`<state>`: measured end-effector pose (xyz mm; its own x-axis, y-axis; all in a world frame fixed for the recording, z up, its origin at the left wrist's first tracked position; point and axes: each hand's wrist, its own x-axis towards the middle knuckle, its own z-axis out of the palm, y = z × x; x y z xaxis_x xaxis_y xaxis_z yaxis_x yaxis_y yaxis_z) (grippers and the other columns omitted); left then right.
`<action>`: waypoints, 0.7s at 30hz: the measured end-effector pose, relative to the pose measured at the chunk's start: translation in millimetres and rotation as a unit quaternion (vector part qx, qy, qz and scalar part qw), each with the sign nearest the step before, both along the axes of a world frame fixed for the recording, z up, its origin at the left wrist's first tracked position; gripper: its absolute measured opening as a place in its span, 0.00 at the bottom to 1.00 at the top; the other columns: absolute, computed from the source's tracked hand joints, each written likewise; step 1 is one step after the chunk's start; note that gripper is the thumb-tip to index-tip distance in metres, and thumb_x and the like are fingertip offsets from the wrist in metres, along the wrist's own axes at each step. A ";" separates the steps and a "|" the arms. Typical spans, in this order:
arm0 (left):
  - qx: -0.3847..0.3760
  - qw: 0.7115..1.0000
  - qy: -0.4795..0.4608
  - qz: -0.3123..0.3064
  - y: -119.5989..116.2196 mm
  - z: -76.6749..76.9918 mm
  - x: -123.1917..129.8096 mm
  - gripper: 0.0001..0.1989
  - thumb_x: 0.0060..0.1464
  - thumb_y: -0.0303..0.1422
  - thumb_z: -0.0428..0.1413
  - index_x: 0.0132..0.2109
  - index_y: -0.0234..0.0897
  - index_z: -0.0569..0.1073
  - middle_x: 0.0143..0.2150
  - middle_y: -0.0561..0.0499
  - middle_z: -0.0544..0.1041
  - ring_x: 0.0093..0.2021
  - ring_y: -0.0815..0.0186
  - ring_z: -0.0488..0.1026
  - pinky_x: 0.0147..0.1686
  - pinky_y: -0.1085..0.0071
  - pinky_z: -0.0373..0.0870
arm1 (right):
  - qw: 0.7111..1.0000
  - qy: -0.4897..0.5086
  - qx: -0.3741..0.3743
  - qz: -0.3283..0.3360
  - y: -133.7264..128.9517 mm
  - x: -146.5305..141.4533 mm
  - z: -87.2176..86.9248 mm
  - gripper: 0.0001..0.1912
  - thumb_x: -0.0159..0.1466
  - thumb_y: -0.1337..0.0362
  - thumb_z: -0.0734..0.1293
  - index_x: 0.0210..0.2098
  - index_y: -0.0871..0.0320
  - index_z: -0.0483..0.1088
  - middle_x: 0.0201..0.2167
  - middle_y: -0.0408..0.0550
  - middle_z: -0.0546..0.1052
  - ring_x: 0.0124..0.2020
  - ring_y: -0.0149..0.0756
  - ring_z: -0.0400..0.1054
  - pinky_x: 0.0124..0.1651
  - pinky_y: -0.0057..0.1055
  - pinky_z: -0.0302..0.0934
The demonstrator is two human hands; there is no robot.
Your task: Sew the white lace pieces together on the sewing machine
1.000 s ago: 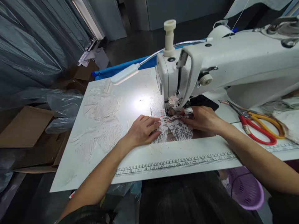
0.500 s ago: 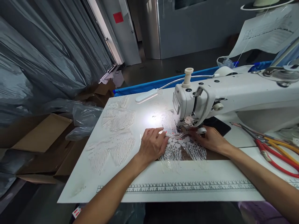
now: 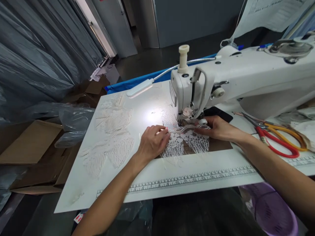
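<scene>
A strip of white fringed lace [image 3: 174, 144] lies under the needle area of a white sewing machine [image 3: 188, 87]. My left hand [image 3: 154, 141] is at the lace's left end, its thumb and forefinger closed on the scalloped edge. At the right side of the needle, my right hand [image 3: 216, 128] pinches the same edge between thumb and fingers. The presser foot is partly hidden behind the lace and the machine head. More white lace pieces [image 3: 115, 119] lie on the table to the left.
Red-handled scissors [image 3: 278, 142] and a yellow-handled pair lie at the right. A lit lamp [image 3: 140, 88] stands behind the lace. A printed ruler [image 3: 177, 182] runs along the front edge of the table [image 3: 81, 183]. Cardboard boxes [image 3: 31, 141] stand left; a purple basket [image 3: 275, 209] is below right.
The camera view has shifted, so the table and machine appear further left and higher. My right fingers have changed their hold on the lace edge and sit slightly more spread along it.
</scene>
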<state>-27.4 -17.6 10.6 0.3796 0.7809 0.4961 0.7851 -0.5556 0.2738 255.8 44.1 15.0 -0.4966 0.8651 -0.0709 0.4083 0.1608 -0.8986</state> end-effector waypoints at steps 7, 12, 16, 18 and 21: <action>-0.381 0.866 -0.323 0.020 -6.5 24.4 8.0 0.24 0.63 0.53 0.48 0.45 0.35 0.71 0.33 0.49 0.76 0.27 0.68 0.75 0.25 0.72 0.71 | 0.954 0.164 -0.250 -0.035 -17.6 -47.4 8.3 0.21 0.49 0.55 0.81 0.36 0.59 0.73 0.24 0.42 0.73 0.25 0.29 0.68 0.23 0.25 0.61; -0.448 0.839 -0.304 0.050 -3.7 21.9 2.0 0.33 0.55 0.55 0.57 0.58 0.35 0.68 0.33 0.52 0.72 0.29 0.67 0.73 0.27 0.70 0.75 | 0.969 0.130 -0.208 0.035 -20.0 -63.7 10.1 0.23 0.61 0.49 0.72 0.47 0.60 0.71 0.37 0.52 0.78 0.35 0.36 0.75 0.30 0.28 0.67; -0.430 0.874 -0.202 0.102 -4.8 21.8 -2.4 0.29 0.53 0.44 0.63 0.59 0.38 0.68 0.31 0.54 0.72 0.24 0.70 0.73 0.23 0.73 0.72 | 0.991 -0.089 0.101 0.023 -17.8 -41.8 4.8 0.14 0.68 0.57 0.65 0.46 0.59 0.75 0.31 0.48 0.77 0.32 0.36 0.72 0.36 0.33 0.65; -0.429 0.877 -0.185 0.112 -6.4 24.1 -1.7 0.27 0.54 0.41 0.62 0.58 0.39 0.69 0.35 0.52 0.76 0.22 0.70 0.75 0.21 0.74 0.71 | 0.968 -0.112 0.219 0.053 -20.3 -33.6 -0.9 0.15 0.69 0.60 0.62 0.48 0.58 0.76 0.35 0.50 0.78 0.36 0.39 0.71 0.41 0.36 0.65; -0.410 0.886 -0.169 0.134 -8.0 28.1 2.1 0.27 0.54 0.40 0.63 0.59 0.39 0.68 0.34 0.51 0.78 0.20 0.69 0.76 0.19 0.76 0.70 | 0.927 -0.115 0.333 0.131 -25.4 -33.2 -10.8 0.18 0.71 0.61 0.59 0.55 0.56 0.73 0.46 0.55 0.74 0.47 0.44 0.68 0.51 0.43 0.64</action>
